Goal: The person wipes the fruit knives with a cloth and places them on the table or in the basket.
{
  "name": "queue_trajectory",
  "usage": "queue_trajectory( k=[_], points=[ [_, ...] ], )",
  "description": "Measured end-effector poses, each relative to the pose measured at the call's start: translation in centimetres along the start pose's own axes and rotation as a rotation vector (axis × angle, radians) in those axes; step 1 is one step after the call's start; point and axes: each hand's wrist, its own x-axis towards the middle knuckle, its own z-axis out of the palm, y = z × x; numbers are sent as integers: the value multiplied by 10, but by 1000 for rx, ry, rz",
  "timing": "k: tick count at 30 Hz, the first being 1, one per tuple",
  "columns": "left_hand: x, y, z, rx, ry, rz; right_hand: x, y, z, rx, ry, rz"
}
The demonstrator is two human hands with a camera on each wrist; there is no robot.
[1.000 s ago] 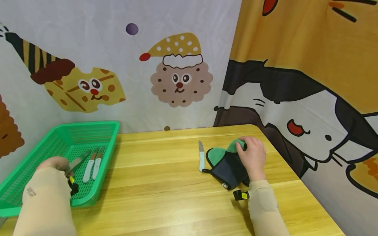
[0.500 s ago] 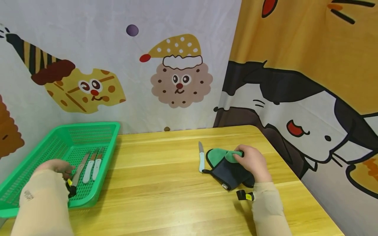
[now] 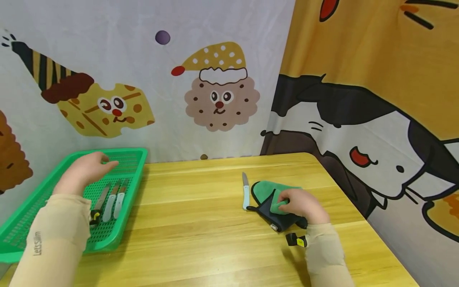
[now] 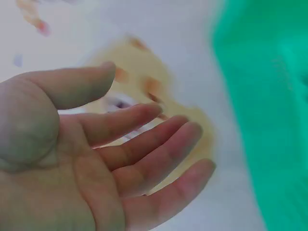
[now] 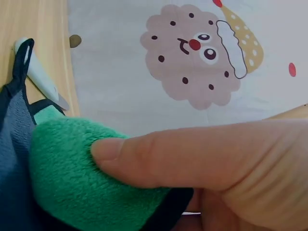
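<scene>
In the head view my left hand (image 3: 83, 172) is raised over the green basket (image 3: 140, 175), fingers loosely bent and holding nothing; the left wrist view shows the bare palm. Three knives lie side by side in the basket: a grey-handled knife (image 3: 102, 197) and two white-handled ones. On the table, my right hand (image 3: 303, 204) pinches a folded-over edge of a cloth (image 3: 263, 190), fuzzy green on one face and dark blue-grey on the other, with black binding and a hanging loop. The right wrist view shows the thumb pressing on its green side (image 5: 72, 163).
A small knife (image 3: 246, 193) with a pale blue handle lies just left of the cloth, blade pointing away. The wooden table (image 3: 190, 223) ends at a patterned curtain (image 3: 168, 119) behind and at the right. A black strap device (image 3: 295, 240) sits at my right wrist.
My left hand has let go of the grey-handled knife inside the basket and risen away from it. The right hand has drawn the cloth's edge down toward me, folding it over.
</scene>
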Motion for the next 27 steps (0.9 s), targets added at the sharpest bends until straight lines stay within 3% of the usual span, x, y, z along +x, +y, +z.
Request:
queue_trajectory(
  k=[5,11,14,21,27],
  points=[
    [-14,68,4,15,77,149,2,-3,7,6,-41,26],
    [-16,133,26,-15,95,306,5,-6,13,-19,-60,30],
    [-8,152,45,-50,83,324,5,-6,15,-23,-68,17],
    [21,182,106,-149,33,311,3,-7,16,-11,-103,-17],
    [39,208,150,-153,14,311,0,1,4,108,-150,-77]
  ],
)
